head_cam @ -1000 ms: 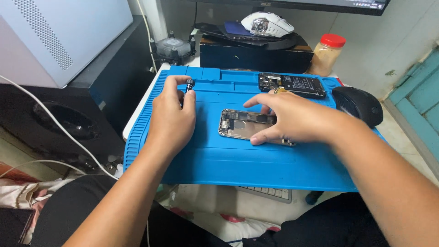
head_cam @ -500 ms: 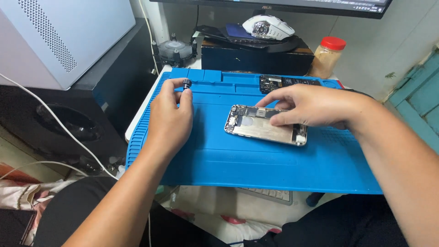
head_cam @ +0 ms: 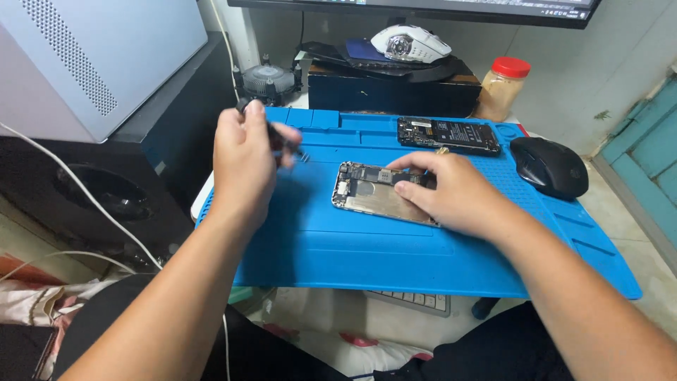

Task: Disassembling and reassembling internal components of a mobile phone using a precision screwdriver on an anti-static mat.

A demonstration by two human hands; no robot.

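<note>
- Your left hand (head_cam: 245, 156) is raised above the mat's far-left part, fingers curled shut around a thin dark tool (head_cam: 285, 143); its tip points out toward 3 o'clock and ends just short of the phone's left end.
- Your right hand (head_cam: 451, 192) lies flat on the phone (head_cam: 367, 195), palm down, fingers spread and pressing on its right half; it pins the phone rather than wrapping around it.
- The phone is an opened shell, its inside parts showing, near the middle of the blue mat (head_cam: 367, 254). Its long axis runs from 9 to 3 o'clock, tilted a little so the right end sits nearer you.
- From the left hand the phone lies at 4 o'clock, near but apart. The tool tip is the closest part to it; I cannot tell whether the tip touches the mat.
- The right hand is the nearer one, already in contact. The bare left half of the phone faces the tool.
- At 12 o'clock from the phone, a second, dark board (head_cam: 447, 134) lies along the mat's far edge, parallel to the phone.
- A black mouse (head_cam: 550, 166) sits at 2 o'clock from your right hand, on the mat's right end, well apart from the phone.
</note>
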